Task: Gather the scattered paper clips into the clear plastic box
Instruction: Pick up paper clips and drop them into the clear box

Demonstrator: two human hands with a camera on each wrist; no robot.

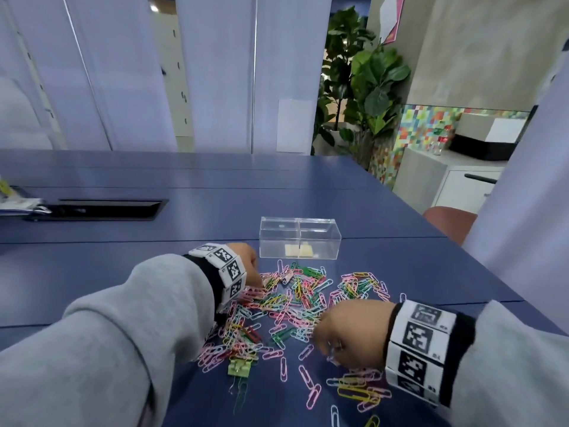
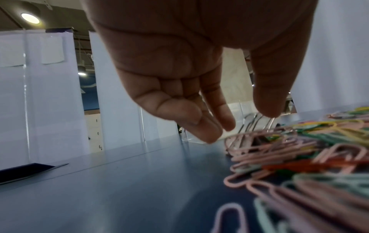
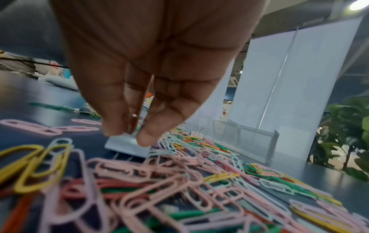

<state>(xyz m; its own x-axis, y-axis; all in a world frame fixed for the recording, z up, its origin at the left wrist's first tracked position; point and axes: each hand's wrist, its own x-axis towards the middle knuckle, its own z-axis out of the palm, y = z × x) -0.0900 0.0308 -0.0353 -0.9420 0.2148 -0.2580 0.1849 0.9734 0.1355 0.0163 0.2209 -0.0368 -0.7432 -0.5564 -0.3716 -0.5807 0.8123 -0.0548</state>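
Observation:
Several coloured paper clips (image 1: pixel 295 297) lie scattered in a wide pile on the blue table (image 1: pixel 184 272). Behind the pile stands the clear plastic box (image 1: pixel 300 238), with pale yellow pieces on its floor. My left hand (image 1: pixel 251 266) is at the pile's far left edge. In the left wrist view its fingers (image 2: pixel 209 130) hang straight and its thumb tip touches the wire handles of a binder clip (image 2: pixel 259 124). My right hand (image 1: pixel 335 337) hovers over the pile's near right side. Its bunched fingertips (image 3: pixel 145 138) pinch a wire handle of a pale blue binder clip (image 3: pixel 123 146).
A green binder clip (image 1: pixel 238 366) lies at the pile's near edge. A black cable hatch (image 1: pixel 101 208) and papers (image 1: pixel 18 204) sit at the far left. The table's right edge runs near a reddish chair (image 1: pixel 446 220); a plant (image 1: pixel 363 87) stands behind.

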